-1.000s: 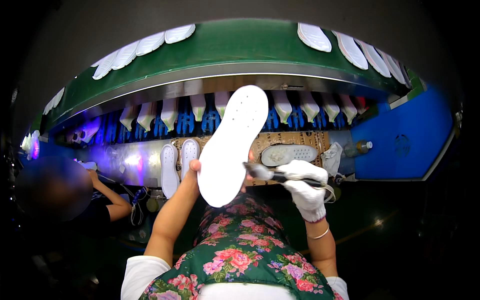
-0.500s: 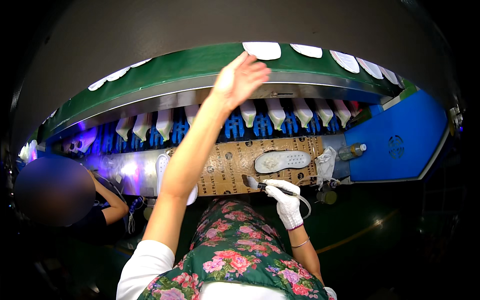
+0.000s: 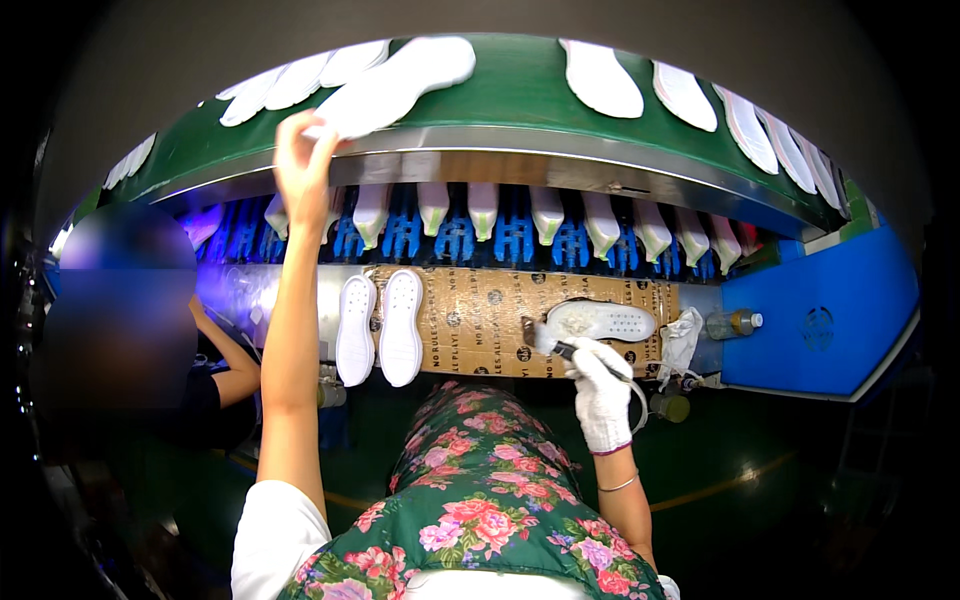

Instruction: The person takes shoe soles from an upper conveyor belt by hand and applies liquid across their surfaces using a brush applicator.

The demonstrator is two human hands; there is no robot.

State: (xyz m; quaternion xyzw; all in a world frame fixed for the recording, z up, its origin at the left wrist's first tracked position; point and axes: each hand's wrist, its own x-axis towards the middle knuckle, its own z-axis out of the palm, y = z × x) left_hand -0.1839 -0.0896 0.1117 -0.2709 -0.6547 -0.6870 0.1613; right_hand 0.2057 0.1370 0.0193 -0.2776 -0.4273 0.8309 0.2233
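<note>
My bare left hand (image 3: 305, 165), arm stretched forward, pinches the near end of a white shoe sole (image 3: 400, 85), which lies slantwise over the green conveyor belt (image 3: 510, 85). My right hand (image 3: 602, 395), in a white knit glove, is wrapped round a dark-handled brush (image 3: 542, 337) with a thin tube running from it. The bristles are beside the left end of a grey-white sole (image 3: 605, 321) with small holes, lying flat on the cardboard. Two more white soles (image 3: 401, 328) lie side by side at the cardboard's left end.
Several white soles (image 3: 603, 78) rest along the belt. Below it, shoe uppers (image 3: 547, 213) hang in a row over blue holders (image 3: 513, 240). Cardboard (image 3: 470, 310) covers the bench. A cloth (image 3: 681, 344) and bottle (image 3: 733, 323) are at right; a person (image 3: 232, 370) works at left.
My left hand has swung left along the belt from an open reach and now grips a white sole. The brush has shifted to the grey-white sole's end. The view has moved a little.
</note>
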